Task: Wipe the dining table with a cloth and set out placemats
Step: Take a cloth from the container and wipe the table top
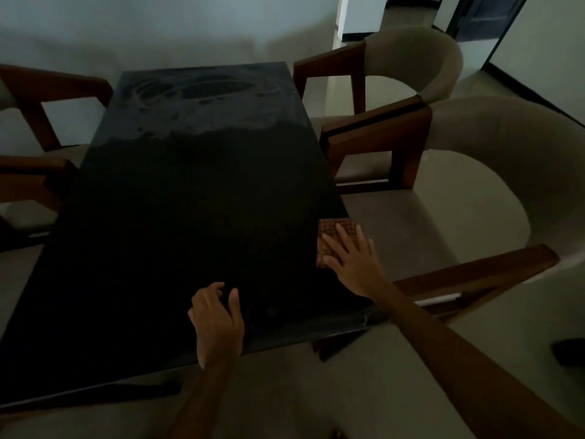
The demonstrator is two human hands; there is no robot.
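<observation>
The cloth [332, 239] lies at the right edge of the surface [177, 217], near its near-right corner, long axis along that edge. Right hand [354, 261] presses it, fingers flat. Left hand [217, 321] rests near the near edge, fingers loosely curled, holding nothing.

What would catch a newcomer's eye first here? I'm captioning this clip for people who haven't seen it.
The long black dining table fills the middle of the view, with pale streaks and smears showing at its far end. At its near right edge the right hand presses flat on a checked cloth, while the left hand rests near the front edge. Curved beige armchairs stand along the right side.
</observation>
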